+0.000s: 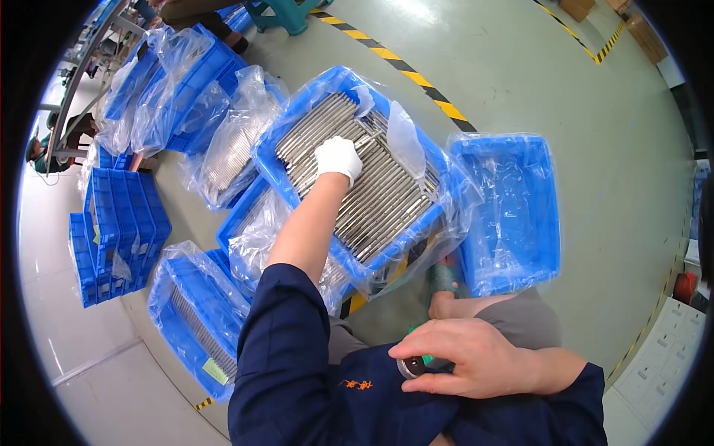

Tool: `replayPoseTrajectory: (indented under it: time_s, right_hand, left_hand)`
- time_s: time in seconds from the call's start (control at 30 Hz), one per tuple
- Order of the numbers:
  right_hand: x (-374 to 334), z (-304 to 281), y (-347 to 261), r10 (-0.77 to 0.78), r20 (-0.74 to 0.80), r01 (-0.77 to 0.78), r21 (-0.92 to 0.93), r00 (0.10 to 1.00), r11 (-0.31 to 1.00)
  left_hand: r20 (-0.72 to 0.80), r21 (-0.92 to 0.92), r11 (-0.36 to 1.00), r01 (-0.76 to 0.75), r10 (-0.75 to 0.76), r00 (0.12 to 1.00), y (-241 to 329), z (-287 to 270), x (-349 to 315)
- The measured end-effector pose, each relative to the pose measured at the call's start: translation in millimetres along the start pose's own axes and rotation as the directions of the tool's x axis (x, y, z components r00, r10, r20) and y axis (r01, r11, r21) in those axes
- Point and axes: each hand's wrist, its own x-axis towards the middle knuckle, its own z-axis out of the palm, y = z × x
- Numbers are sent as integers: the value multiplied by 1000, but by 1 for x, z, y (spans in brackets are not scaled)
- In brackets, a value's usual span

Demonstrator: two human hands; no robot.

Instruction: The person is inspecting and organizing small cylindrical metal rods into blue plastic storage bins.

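Observation:
My left hand (339,160), in a white glove, reaches into a blue plastic crate (435,215) lined with clear film. Its fingers curl down around a slim metal rod among the many silvery rods (387,201) lying side by side there; the fingertips are partly hidden. Close to my lap, my bare right hand (468,358) pinches a short round metal piece (411,366) with a dark centre between thumb and fingers. Something green shows just behind that piece.
Right of the rod crate stands another film-lined blue crate (509,215). More blue crates with rods and film (197,320) lie to the left, beside stacked crates (123,230). Black-and-yellow tape (401,67) crosses the floor. At the top, a person sits near a teal stool (286,16).

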Motion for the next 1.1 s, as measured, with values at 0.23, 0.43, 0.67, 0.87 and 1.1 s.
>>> replayPoseTrajectory:
  time_s: [0.23,0.43,0.67,0.87,1.1]
  right_hand:
    - [-3,3,-1,4,-23,-4,8,1000,1000]
    - [4,21,-4,128,181,-179,303,975,936]
    - [23,62,3,258,311,-404,694,915,596]
    - [58,126,2,268,29,-222,650,963,727]
    - [83,133,-5,319,-127,77,983,939,165]
  left_hand:
    - [-197,-463,884,-62,-34,980,-16,-8,-14]
    - [-473,-877,335,-344,-483,737,-82,-28,-15]
    - [-2,-378,-883,-279,-301,954,-93,-118,-129]
    - [-120,-105,-886,-452,-440,890,-78,-152,-240]
    - [-189,-229,-832,-505,-471,861,-26,-124,-341]
